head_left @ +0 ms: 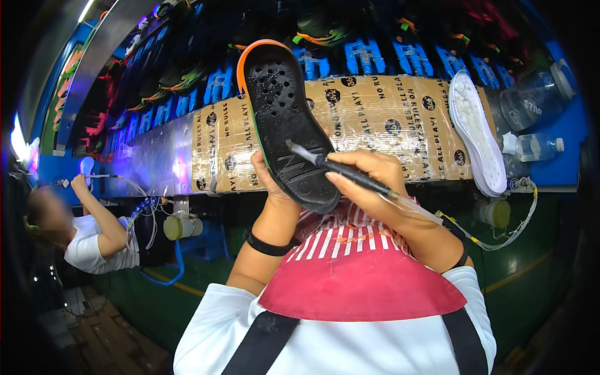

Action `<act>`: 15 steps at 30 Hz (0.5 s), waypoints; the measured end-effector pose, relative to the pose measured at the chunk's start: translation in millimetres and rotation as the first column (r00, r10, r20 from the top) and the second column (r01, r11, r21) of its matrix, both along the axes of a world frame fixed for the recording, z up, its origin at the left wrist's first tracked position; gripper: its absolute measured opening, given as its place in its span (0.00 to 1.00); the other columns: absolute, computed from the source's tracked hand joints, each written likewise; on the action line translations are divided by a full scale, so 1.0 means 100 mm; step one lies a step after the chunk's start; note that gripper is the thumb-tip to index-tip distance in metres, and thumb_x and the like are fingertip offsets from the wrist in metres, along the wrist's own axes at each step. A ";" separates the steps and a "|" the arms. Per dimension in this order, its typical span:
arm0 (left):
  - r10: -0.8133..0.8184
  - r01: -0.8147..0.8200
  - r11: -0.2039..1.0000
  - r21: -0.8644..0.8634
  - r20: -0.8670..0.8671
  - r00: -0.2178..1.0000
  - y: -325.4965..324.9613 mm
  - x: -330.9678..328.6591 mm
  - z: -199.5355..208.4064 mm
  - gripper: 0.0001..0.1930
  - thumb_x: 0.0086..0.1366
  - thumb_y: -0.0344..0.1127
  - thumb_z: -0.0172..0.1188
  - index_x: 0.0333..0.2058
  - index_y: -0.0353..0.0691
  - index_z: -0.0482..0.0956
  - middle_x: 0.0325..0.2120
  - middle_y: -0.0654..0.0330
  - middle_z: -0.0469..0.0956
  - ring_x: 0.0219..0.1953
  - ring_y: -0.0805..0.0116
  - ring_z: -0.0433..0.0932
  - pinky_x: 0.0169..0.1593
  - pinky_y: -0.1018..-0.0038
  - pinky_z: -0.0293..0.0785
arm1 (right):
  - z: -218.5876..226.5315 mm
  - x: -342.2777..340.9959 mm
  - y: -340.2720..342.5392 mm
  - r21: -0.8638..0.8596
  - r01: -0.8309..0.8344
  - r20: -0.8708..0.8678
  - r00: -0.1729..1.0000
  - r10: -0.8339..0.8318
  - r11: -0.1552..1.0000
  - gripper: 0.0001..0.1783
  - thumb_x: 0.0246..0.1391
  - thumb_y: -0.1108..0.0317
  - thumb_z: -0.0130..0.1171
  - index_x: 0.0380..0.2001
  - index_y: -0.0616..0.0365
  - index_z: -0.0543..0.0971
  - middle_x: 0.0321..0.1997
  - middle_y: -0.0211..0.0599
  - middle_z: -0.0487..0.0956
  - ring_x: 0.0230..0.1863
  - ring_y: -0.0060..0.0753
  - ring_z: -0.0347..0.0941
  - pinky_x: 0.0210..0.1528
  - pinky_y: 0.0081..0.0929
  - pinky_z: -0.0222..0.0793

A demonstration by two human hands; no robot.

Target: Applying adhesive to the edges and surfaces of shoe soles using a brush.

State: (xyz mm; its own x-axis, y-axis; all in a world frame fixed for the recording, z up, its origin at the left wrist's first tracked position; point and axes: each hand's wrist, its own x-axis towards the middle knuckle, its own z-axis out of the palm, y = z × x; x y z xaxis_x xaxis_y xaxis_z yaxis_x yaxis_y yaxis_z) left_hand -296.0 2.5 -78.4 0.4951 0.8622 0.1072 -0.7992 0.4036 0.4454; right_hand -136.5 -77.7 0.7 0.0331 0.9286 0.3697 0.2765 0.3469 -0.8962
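A black shoe sole [278, 122] with an orange rim at its far end stands out in front of me, its inner face up. That face looks wet and has a cluster of round holes at the far end. My left hand [273, 181] grips the sole's near part from its left side and underneath. A glue brush [353, 174] with a dark handle and a tube at its back end is held between the fingers of my right hand [378, 178]. Its pale bristles touch the inside of the sole, in the near half.
Printed cardboard [375, 131] covers the bench. White soles [478, 137] lie at its right end, near a clear bottle [539, 147] and a large clear jar [531, 100]. Blue racks [365, 57] carrying shoe parts line the far side. A co-worker [97, 240] sits at the left.
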 end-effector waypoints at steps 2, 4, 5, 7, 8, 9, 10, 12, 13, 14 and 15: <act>0.013 -0.013 0.999 -0.040 0.011 1.000 0.03 0.01 0.00 0.49 0.50 0.69 0.52 0.61 0.39 0.53 0.56 0.46 0.60 0.56 0.47 0.63 0.55 0.54 0.67 | -0.11 -0.06 0.01 0.083 -0.053 0.040 0.998 0.050 0.995 0.12 0.42 0.72 0.64 0.33 0.64 0.79 0.24 0.44 0.79 0.23 0.32 0.76 0.26 0.23 0.69; 0.022 -0.024 0.998 -0.052 -0.029 0.999 0.02 0.03 -0.03 0.47 0.51 0.68 0.51 0.61 0.39 0.54 0.56 0.46 0.61 0.54 0.46 0.65 0.55 0.54 0.67 | -0.13 -0.11 0.00 0.128 -0.161 0.032 0.987 0.158 0.979 0.11 0.42 0.72 0.64 0.32 0.64 0.80 0.24 0.43 0.79 0.22 0.29 0.75 0.26 0.22 0.68; 0.020 -0.022 0.999 -0.042 -0.031 0.999 0.01 0.03 -0.03 0.47 0.52 0.68 0.51 0.61 0.39 0.54 0.56 0.47 0.61 0.54 0.46 0.65 0.55 0.55 0.68 | -0.11 -0.11 -0.01 0.125 -0.169 0.032 0.986 0.167 0.978 0.11 0.42 0.72 0.64 0.32 0.64 0.80 0.24 0.43 0.79 0.22 0.29 0.75 0.26 0.22 0.68; -0.006 0.006 1.000 -0.007 0.032 0.999 0.01 0.01 0.01 0.47 0.52 0.67 0.52 0.61 0.39 0.53 0.55 0.47 0.61 0.54 0.46 0.65 0.54 0.56 0.68 | 0.01 -0.03 -0.02 -0.175 -0.324 -0.134 0.943 0.303 0.930 0.10 0.44 0.72 0.63 0.33 0.63 0.80 0.25 0.39 0.79 0.24 0.22 0.74 0.27 0.20 0.67; -0.044 0.041 0.998 0.037 0.093 0.995 0.02 0.01 0.05 0.46 0.52 0.66 0.53 0.61 0.39 0.53 0.55 0.47 0.61 0.53 0.47 0.65 0.54 0.56 0.69 | 0.06 0.02 -0.03 -0.300 -0.391 -0.273 0.909 0.314 0.870 0.10 0.46 0.71 0.62 0.34 0.63 0.80 0.26 0.34 0.80 0.26 0.17 0.73 0.28 0.17 0.67; -0.037 0.033 0.999 0.036 0.095 0.995 0.03 0.00 0.07 0.46 0.52 0.66 0.53 0.61 0.39 0.53 0.55 0.47 0.61 0.53 0.47 0.65 0.54 0.56 0.69 | 0.08 0.05 -0.05 -0.362 -0.423 -0.360 0.886 0.294 0.831 0.11 0.47 0.71 0.61 0.35 0.63 0.80 0.28 0.33 0.80 0.27 0.17 0.73 0.29 0.16 0.67; -0.007 0.006 1.000 0.013 0.083 0.996 0.03 -0.01 0.08 0.47 0.51 0.66 0.55 0.61 0.39 0.53 0.55 0.47 0.61 0.53 0.47 0.65 0.53 0.56 0.69 | 0.05 0.02 -0.06 -0.296 -0.354 -0.365 0.900 0.237 0.887 0.12 0.46 0.72 0.62 0.36 0.64 0.80 0.28 0.35 0.80 0.27 0.17 0.73 0.29 0.16 0.67; 0.007 -0.008 1.000 0.021 0.065 0.998 0.06 -0.02 0.10 0.49 0.49 0.67 0.57 0.61 0.40 0.53 0.55 0.48 0.61 0.53 0.48 0.65 0.54 0.56 0.69 | 0.02 -0.02 -0.06 -0.223 -0.193 -0.331 0.937 0.112 0.955 0.13 0.45 0.74 0.62 0.37 0.65 0.80 0.30 0.37 0.80 0.29 0.19 0.74 0.31 0.17 0.69; 0.012 -0.013 1.000 0.020 0.066 0.998 0.08 -0.03 0.11 0.49 0.49 0.67 0.57 0.61 0.40 0.53 0.55 0.48 0.61 0.53 0.48 0.65 0.54 0.56 0.69 | 0.01 -0.03 -0.07 -0.224 -0.198 -0.330 0.937 0.117 0.954 0.13 0.45 0.74 0.62 0.37 0.65 0.80 0.30 0.37 0.80 0.29 0.19 0.74 0.31 0.17 0.69; -0.008 0.004 0.999 0.052 0.068 0.998 0.09 -0.04 0.11 0.48 0.49 0.67 0.57 0.61 0.40 0.53 0.55 0.48 0.61 0.53 0.48 0.65 0.54 0.56 0.70 | 0.00 -0.03 -0.07 -0.233 -0.255 -0.282 0.941 0.186 0.938 0.13 0.46 0.73 0.62 0.38 0.64 0.80 0.28 0.37 0.80 0.27 0.18 0.74 0.29 0.17 0.68; -0.028 0.022 0.996 0.083 0.070 0.997 0.10 -0.04 0.11 0.48 0.49 0.67 0.57 0.61 0.40 0.53 0.55 0.48 0.61 0.53 0.49 0.65 0.54 0.57 0.70 | -0.02 -0.04 -0.08 -0.245 -0.310 -0.234 0.938 0.254 0.919 0.12 0.47 0.73 0.62 0.38 0.62 0.80 0.26 0.37 0.80 0.26 0.18 0.73 0.27 0.17 0.67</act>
